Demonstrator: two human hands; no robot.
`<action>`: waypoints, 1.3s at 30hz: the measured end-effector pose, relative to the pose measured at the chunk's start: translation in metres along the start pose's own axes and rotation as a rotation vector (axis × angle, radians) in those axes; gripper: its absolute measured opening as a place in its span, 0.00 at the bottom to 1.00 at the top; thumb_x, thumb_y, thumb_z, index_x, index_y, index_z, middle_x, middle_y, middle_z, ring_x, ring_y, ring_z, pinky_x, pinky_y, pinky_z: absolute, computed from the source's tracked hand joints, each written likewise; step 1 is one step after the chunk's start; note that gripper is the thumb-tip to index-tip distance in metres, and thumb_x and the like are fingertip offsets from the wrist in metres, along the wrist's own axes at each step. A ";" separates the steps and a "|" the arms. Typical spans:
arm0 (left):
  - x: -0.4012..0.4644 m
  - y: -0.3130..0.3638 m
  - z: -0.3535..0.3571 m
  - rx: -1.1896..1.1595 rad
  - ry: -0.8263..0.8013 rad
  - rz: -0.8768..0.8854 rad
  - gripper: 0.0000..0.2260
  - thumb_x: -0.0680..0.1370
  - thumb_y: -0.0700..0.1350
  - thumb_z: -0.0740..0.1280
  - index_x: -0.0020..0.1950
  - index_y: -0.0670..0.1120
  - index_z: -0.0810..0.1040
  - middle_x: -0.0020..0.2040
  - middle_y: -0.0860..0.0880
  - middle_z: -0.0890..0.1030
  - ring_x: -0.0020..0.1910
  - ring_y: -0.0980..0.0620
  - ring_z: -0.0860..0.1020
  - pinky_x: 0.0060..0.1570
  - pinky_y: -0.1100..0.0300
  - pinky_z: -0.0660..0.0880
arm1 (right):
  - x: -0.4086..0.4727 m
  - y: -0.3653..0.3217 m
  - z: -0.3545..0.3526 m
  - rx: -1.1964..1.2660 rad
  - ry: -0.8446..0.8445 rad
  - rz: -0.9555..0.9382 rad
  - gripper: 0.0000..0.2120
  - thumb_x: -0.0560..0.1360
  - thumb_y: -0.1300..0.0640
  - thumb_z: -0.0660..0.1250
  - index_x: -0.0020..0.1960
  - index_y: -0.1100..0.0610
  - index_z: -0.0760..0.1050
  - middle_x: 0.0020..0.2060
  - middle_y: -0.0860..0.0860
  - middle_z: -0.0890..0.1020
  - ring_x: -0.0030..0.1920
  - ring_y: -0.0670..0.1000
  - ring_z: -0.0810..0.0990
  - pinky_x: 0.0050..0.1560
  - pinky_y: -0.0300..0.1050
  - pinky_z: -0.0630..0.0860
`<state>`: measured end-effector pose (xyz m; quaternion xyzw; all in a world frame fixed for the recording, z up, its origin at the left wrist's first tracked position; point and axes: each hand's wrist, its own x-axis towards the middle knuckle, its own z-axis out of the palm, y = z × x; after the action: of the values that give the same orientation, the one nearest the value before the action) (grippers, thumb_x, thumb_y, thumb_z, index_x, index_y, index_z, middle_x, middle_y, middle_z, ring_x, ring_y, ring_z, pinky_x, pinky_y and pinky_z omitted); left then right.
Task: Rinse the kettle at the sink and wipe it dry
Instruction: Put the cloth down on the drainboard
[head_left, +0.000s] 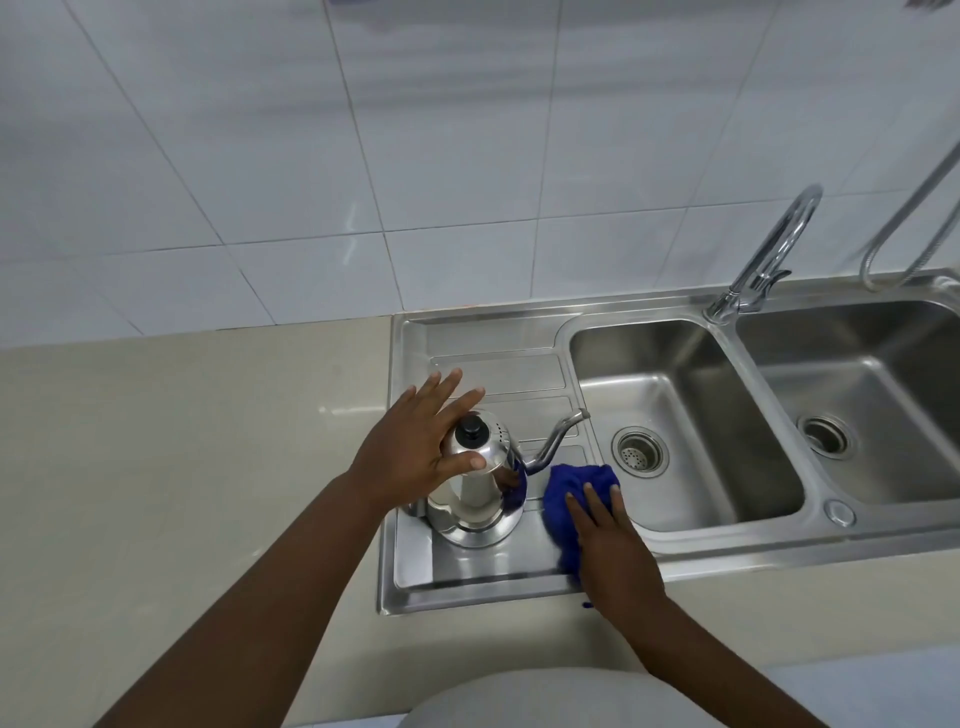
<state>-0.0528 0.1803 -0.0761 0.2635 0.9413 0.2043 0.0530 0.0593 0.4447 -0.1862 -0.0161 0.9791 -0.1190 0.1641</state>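
A shiny steel gooseneck kettle with a black lid knob stands upright on the sink's drainboard, its spout pointing right toward the left basin. My left hand hovers at the kettle's top with fingers spread straight behind the lid; only the thumb touches the kettle's side. A crumpled blue cloth lies on the drainboard just right of the kettle. My right hand rests flat on top of the cloth with fingers stretched out; its thumb is hidden.
A second basin lies further right. The curved chrome tap stands behind the divider, with a metal hose beside it. Beige countertop extends left; a white tiled wall rises behind.
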 end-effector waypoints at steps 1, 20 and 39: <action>0.002 -0.002 -0.001 0.007 -0.011 0.022 0.36 0.71 0.74 0.51 0.76 0.60 0.54 0.80 0.52 0.50 0.79 0.51 0.46 0.76 0.46 0.49 | 0.006 0.000 0.002 -0.038 0.016 0.000 0.36 0.77 0.48 0.61 0.78 0.53 0.45 0.79 0.53 0.48 0.77 0.60 0.42 0.75 0.55 0.59; -0.071 -0.045 0.008 -0.442 0.180 -0.399 0.24 0.70 0.46 0.76 0.60 0.68 0.73 0.52 0.61 0.82 0.53 0.59 0.79 0.61 0.51 0.76 | 0.024 -0.025 -0.089 1.130 0.148 0.003 0.12 0.76 0.65 0.67 0.57 0.56 0.81 0.59 0.44 0.82 0.61 0.42 0.80 0.66 0.47 0.75; -0.148 -0.131 -0.067 -0.521 0.363 -0.595 0.18 0.73 0.37 0.72 0.56 0.58 0.79 0.48 0.56 0.82 0.51 0.51 0.80 0.58 0.53 0.75 | 0.067 -0.153 -0.101 1.269 -0.008 -0.262 0.15 0.74 0.69 0.69 0.46 0.49 0.83 0.50 0.51 0.86 0.55 0.57 0.83 0.60 0.61 0.78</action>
<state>-0.0019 -0.0222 -0.0700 -0.0818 0.8874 0.4536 0.0079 -0.0385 0.3145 -0.0781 -0.0355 0.7077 -0.6937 0.1293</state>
